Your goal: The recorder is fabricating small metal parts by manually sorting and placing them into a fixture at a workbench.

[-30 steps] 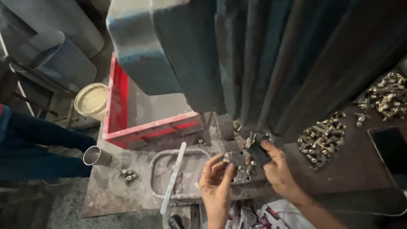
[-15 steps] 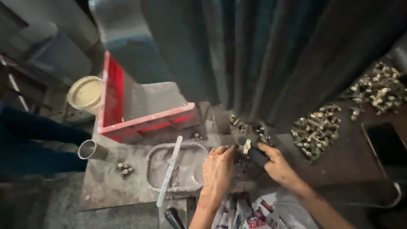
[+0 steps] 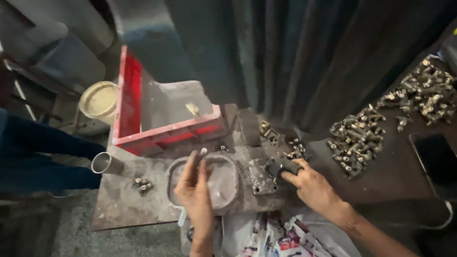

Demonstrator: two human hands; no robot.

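Observation:
My left hand [image 3: 196, 196] is closed around a thin pale stick [image 3: 203, 153], its tip poking out above my fingers, over a round grey tray [image 3: 228, 161] on the metal bench [image 3: 124, 204]. My right hand [image 3: 312, 186] presses its fingertips on a small dark block [image 3: 278, 167] beside a grey metal fixture plate [image 3: 259, 178]. Small brass fittings [image 3: 295, 151] lie just behind the block. A large dark machine body [image 3: 295, 52] hangs over the work area and hides the back of the bench.
A red plastic crate [image 3: 166, 135] stands behind the tray. Heaps of brass fittings [image 3: 354, 138] spread to the right, with a dark phone [image 3: 435, 159] beside them. A metal tube [image 3: 105, 163], a cream bucket [image 3: 99, 100] and another person's blue-clad legs [image 3: 43, 157] are at left.
My left hand has left the fixture, moved left and taken up the pale stick from the tray. My right hand stays at the dark block. The view has shifted.

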